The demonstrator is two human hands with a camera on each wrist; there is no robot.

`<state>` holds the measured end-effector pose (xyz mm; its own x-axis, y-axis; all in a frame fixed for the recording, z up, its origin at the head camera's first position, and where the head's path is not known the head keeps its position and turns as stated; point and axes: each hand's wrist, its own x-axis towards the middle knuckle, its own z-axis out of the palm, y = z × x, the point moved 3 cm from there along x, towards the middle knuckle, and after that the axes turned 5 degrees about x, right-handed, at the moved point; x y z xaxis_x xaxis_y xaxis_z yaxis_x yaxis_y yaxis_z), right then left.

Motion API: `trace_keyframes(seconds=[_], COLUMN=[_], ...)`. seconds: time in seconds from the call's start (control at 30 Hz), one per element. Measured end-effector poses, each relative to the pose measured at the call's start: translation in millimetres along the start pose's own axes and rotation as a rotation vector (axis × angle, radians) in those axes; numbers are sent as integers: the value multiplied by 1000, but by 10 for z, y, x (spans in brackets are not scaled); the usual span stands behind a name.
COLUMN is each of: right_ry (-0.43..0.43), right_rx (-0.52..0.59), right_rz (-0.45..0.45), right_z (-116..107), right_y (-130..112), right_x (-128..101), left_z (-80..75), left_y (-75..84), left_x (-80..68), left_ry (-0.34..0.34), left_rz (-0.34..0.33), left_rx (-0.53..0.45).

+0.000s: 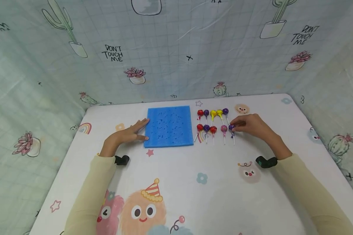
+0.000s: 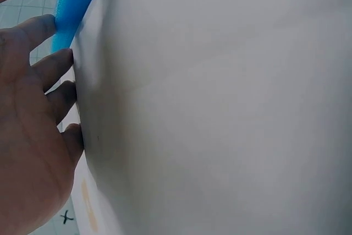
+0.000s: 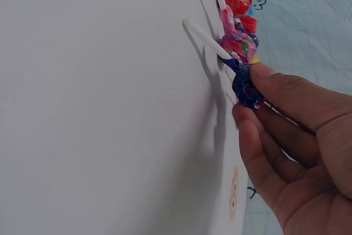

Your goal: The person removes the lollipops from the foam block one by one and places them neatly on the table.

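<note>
Rightward, right hand (image 1: 250, 125) pinching purple lollipop (image 1: 231, 127); left hand (image 1: 129, 134) flat, fingers straight, against foam pad (image 1: 169, 126) edge.

Right hand (image 3: 300, 152) pinches purple lollipop (image 3: 246, 87) by its wrapped head btwn thumb & fingertips (image 3: 245, 130), white stick angled up-left over pale table cover (image 3: 99, 114), w/ pink lollipop (image 3: 237, 46) & red ones just beyond.
</note>
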<state>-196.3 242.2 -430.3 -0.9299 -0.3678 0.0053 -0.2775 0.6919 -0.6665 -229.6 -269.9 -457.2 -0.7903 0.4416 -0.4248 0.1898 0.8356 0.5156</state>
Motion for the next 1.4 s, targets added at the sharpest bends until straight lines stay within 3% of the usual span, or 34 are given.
trace_keyframes(seconds=[0.53,0.77,1.4], right_ry=[-4,-14,10], right_rx=[11,-3,63], right_rz=[16,44,98], right_z=[169,133,136], right_y=[61,83,183], right_x=[113,110,50], left_z=[-1,15,31], left_y=[5,72,43], left_x=[-19,-72,43], left_ry=[-2,1,9], left_rz=[-37,-15,-12], left_rx=[8,-14,39])
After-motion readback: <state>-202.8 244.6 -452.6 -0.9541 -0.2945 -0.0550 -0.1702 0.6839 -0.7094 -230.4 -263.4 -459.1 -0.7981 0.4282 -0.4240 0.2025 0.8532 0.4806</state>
